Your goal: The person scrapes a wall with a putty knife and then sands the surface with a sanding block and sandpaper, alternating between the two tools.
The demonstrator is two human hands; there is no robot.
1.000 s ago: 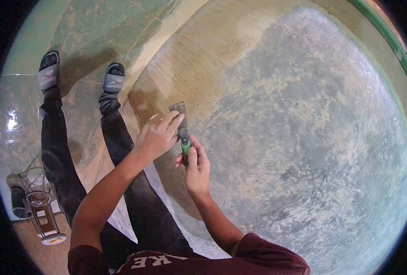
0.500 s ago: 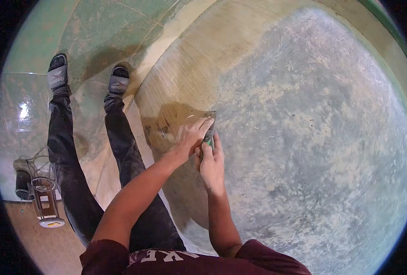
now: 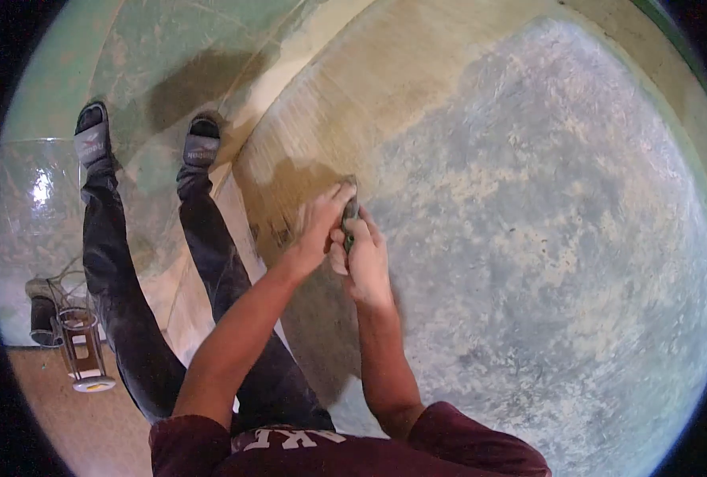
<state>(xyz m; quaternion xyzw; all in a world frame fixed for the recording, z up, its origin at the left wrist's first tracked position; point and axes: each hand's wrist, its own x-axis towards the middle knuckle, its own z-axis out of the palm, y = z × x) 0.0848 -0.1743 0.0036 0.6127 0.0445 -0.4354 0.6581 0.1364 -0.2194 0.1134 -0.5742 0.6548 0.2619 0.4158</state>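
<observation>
And here's your scraper (image 3: 351,211), over the brown band just inside the patchy surface's (image 3: 512,238) left edge, right hand (image 3: 371,262) curled round the handle, thumb along it! Your left hand (image 3: 316,221) lays its fingers close together over the blade end, any pinch hidden; it looks light and stiff, the handle the surest hold, the dusty blade perhaps slippery.

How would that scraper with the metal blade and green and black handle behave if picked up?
The scraper would probably feel light, since the right hand wraps around much of its handle. What shows of the blade past the left hand looks flat, so it seems unlikely to roll.
</observation>
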